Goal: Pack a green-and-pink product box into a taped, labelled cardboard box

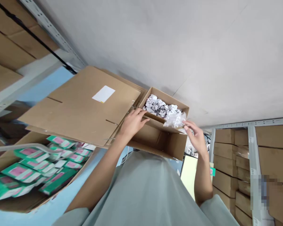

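My left hand (134,123) reaches over the near wall of a cardboard box (171,99), its thumb and fingers apart. Crumpled printed paper (158,106) fills much of that box. A wad of clear plastic wrap (175,120), perhaps bubble wrap, lies over the box's near right corner. At the wrap's right edge, the fingertips of my right hand (195,135) pinch it. Closer to my body stands a second, open cardboard box (160,141), with bare inner walls where they show.
Flattened cardboard boxes (85,110) with a white label are stacked on the left. Below them, a large carton holds several green-and-pink packets (33,157). Metal shelving (253,166) with brown cartons (224,157) stands at right. A grey wall (179,47) rises behind the boxes.
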`<state>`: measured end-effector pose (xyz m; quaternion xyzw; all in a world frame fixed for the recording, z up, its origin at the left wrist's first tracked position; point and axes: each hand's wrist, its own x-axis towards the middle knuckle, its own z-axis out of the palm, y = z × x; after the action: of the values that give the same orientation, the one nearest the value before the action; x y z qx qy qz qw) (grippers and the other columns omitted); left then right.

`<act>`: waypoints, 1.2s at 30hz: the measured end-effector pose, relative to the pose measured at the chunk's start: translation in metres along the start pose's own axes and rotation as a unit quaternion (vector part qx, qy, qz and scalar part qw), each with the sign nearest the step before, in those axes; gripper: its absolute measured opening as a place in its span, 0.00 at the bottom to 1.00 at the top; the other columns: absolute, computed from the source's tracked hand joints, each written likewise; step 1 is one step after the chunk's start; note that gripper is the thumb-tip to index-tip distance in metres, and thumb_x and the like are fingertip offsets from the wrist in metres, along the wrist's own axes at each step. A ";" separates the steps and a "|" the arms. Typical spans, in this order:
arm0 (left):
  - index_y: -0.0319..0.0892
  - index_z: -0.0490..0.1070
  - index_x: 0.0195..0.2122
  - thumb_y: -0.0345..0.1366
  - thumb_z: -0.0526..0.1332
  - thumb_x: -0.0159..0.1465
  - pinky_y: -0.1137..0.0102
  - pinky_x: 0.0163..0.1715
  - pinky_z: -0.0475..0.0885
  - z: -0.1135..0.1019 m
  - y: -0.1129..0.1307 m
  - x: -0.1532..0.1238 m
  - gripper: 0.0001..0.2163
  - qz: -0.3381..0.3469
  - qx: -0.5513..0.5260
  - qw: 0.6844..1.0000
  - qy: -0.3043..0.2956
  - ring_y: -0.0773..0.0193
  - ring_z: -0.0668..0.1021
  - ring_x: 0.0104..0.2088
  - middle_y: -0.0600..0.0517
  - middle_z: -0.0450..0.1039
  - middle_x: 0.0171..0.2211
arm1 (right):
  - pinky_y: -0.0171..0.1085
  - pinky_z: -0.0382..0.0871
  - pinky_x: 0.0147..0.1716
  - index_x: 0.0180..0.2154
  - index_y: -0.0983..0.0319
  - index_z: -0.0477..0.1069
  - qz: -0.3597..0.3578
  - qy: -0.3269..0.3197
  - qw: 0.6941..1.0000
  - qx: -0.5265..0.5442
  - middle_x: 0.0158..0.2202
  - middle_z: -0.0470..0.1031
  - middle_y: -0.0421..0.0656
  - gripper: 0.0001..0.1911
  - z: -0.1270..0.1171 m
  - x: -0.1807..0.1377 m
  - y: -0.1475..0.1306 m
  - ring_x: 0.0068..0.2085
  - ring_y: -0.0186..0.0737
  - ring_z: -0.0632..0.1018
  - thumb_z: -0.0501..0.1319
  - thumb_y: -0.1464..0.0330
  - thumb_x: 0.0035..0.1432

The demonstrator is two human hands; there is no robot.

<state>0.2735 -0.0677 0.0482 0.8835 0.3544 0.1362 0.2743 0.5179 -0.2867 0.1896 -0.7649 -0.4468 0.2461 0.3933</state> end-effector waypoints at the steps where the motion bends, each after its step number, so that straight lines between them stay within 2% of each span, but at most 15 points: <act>1: 0.45 0.77 0.65 0.43 0.65 0.75 0.52 0.65 0.74 0.000 0.000 0.000 0.19 0.001 0.006 1.000 -0.001 0.41 0.79 0.63 0.40 0.78 0.62 | 0.50 0.77 0.65 0.56 0.51 0.86 0.016 0.000 1.000 -0.001 0.60 0.85 0.47 0.18 0.001 -0.019 -0.002 0.64 0.52 0.82 0.66 0.52 0.74; 4: 0.43 0.76 0.66 0.43 0.62 0.76 0.51 0.65 0.74 0.000 0.001 0.000 0.20 0.009 0.021 1.000 -0.001 0.40 0.79 0.62 0.38 0.78 0.61 | 0.50 0.79 0.62 0.52 0.54 0.87 0.067 -0.002 0.998 0.001 0.57 0.86 0.48 0.18 0.015 -0.059 0.004 0.61 0.52 0.84 0.67 0.51 0.73; 8: 0.41 0.76 0.65 0.44 0.61 0.77 0.51 0.64 0.74 0.002 0.000 0.001 0.21 0.015 0.041 0.999 0.001 0.39 0.79 0.60 0.37 0.78 0.61 | 0.47 0.81 0.55 0.45 0.57 0.86 0.129 -0.006 0.992 0.004 0.49 0.88 0.49 0.20 0.032 -0.078 0.016 0.52 0.50 0.87 0.64 0.50 0.73; 15: 0.42 0.76 0.65 0.44 0.62 0.76 0.52 0.63 0.74 0.002 -0.001 -0.002 0.20 0.015 0.028 0.999 0.009 0.40 0.79 0.60 0.38 0.78 0.60 | 0.42 0.78 0.46 0.44 0.57 0.85 0.167 -0.059 0.983 -0.052 0.44 0.88 0.45 0.20 0.016 -0.084 0.005 0.45 0.47 0.85 0.61 0.51 0.75; 19: 0.41 0.76 0.66 0.45 0.62 0.77 0.52 0.63 0.74 0.001 -0.001 -0.005 0.21 0.016 0.032 0.999 0.011 0.40 0.79 0.60 0.38 0.78 0.61 | 0.44 0.78 0.48 0.52 0.56 0.86 0.180 -0.134 0.962 -0.156 0.46 0.88 0.46 0.17 0.018 -0.074 0.007 0.42 0.47 0.85 0.59 0.59 0.76; 21: 0.41 0.76 0.66 0.45 0.61 0.77 0.53 0.62 0.74 0.000 0.000 -0.007 0.21 0.017 0.037 0.999 0.007 0.40 0.79 0.60 0.38 0.77 0.60 | 0.45 0.79 0.50 0.55 0.55 0.86 0.177 -0.152 0.954 -0.188 0.48 0.88 0.47 0.18 0.021 -0.065 0.002 0.43 0.47 0.86 0.59 0.61 0.75; 25: 0.40 0.76 0.66 0.46 0.59 0.78 0.53 0.61 0.74 -0.002 0.004 -0.009 0.21 0.016 0.051 0.999 0.002 0.40 0.79 0.59 0.38 0.78 0.60 | 0.44 0.79 0.51 0.56 0.54 0.85 0.119 -0.135 0.966 -0.187 0.53 0.89 0.45 0.17 0.024 -0.026 -0.026 0.45 0.47 0.87 0.59 0.60 0.77; 29: 0.40 0.76 0.66 0.45 0.58 0.79 0.53 0.61 0.74 -0.001 0.005 -0.007 0.20 0.019 0.056 0.998 0.004 0.40 0.78 0.59 0.38 0.78 0.59 | 0.43 0.78 0.54 0.58 0.53 0.83 0.041 -0.150 0.959 -0.238 0.53 0.89 0.43 0.16 0.042 0.051 -0.045 0.49 0.48 0.88 0.60 0.62 0.77; 32: 0.40 0.76 0.66 0.43 0.58 0.78 0.51 0.61 0.75 -0.001 0.005 -0.006 0.20 0.020 0.054 0.998 0.007 0.40 0.79 0.59 0.37 0.78 0.60 | 0.43 0.75 0.61 0.64 0.55 0.79 0.025 -0.214 0.926 -0.310 0.58 0.87 0.46 0.19 0.077 0.124 -0.039 0.60 0.53 0.85 0.63 0.63 0.76; 36: 0.40 0.76 0.65 0.42 0.59 0.78 0.51 0.61 0.76 -0.003 0.008 -0.007 0.20 0.015 0.052 0.998 0.007 0.40 0.79 0.59 0.37 0.78 0.60 | 0.43 0.73 0.66 0.73 0.59 0.69 0.069 -0.275 0.870 -0.403 0.69 0.78 0.52 0.29 0.137 0.206 -0.019 0.70 0.54 0.79 0.66 0.63 0.75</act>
<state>0.2716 -0.0766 0.0549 0.9010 0.3495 0.1279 0.2231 0.5079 -0.0481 0.1226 -0.7874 -0.5433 0.2712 -0.1058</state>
